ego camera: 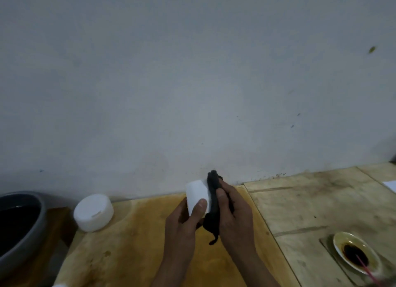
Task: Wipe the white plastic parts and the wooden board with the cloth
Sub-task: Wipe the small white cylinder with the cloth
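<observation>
Above the board [132,244], our left hand [182,222] grips a white part [196,193]. Our right hand [233,214] presses the cloth [213,199], gripped, against it. A cap [93,212] sits at the board's far left corner.

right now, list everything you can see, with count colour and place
plastic part: one, white, held above the board
cloth: one, black, pressed against the plastic part
lid: one, white, round, on the board's far left corner
wooden board: one, yellow-brown, below the hands
basin: one, grey, dark liquid inside, far left
dish: one, pale, dark sauce inside, lower right
stick: one, pink, lying in the dish
panels: several, stained beige, right of the board
wall: one, grey-white, behind everything
left hand: one, holds the plastic part
right hand: one, holds the cloth
</observation>
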A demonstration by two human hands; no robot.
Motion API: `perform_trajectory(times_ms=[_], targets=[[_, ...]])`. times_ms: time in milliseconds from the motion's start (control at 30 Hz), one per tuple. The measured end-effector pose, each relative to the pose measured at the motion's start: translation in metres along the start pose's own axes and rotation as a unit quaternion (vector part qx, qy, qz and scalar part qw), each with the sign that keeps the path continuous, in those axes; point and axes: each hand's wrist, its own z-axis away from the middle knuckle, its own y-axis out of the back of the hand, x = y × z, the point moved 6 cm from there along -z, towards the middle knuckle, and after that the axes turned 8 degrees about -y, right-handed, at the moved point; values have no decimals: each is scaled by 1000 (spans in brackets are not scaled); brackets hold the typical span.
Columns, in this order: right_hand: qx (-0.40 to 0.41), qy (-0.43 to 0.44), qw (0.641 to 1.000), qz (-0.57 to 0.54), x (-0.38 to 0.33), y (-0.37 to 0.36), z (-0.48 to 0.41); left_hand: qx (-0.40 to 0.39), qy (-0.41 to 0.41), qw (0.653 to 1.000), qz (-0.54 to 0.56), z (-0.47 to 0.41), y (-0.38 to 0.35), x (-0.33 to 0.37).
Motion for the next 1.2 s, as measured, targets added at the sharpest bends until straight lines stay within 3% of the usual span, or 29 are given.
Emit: perform_trajectory(times_ms=[67, 200, 233, 400, 567, 700, 833, 933, 1000, 1100, 1200], targets=[[-6, 21, 999, 23, -7, -5, 4, -4, -9, 1000, 2, 1, -1, 5], [-9, 192, 972, 132, -21, -6, 21, -34, -22, 999, -4, 3, -3, 17], [-17, 199, 971, 133, -20, -5, 20, -36, -24, 999, -6, 4, -1, 19], [8, 39, 998, 58, -24, -9, 8, -22, -23, 999, -7, 5, 5, 22], [-9, 114, 990, 79, -43, -10, 22, -45, -19, 999, 14, 9, 4, 30], [-32, 24, 999, -35, -48, -5, 15, -54, 91, 987, 122, 16, 1, 18], [8, -40, 998, -40, -42, -7, 22, -63, 139, 973, 171, 20, 1, 11], [19, 30, 999, 2, -49, -7, 34, -90, 130, 970, 185, 19, 3, 14], [19, 13, 999, -33, -47, -1, 30, -100, 120, 970, 186, 19, 3, 17], [8, -66, 994, -87, -38, -2, 22, -74, 101, 980, 156, 18, 6, 17], [25, 5, 999, -34, -49, 2, 17, -16, 49, 995, 90, 11, 8, 25]])
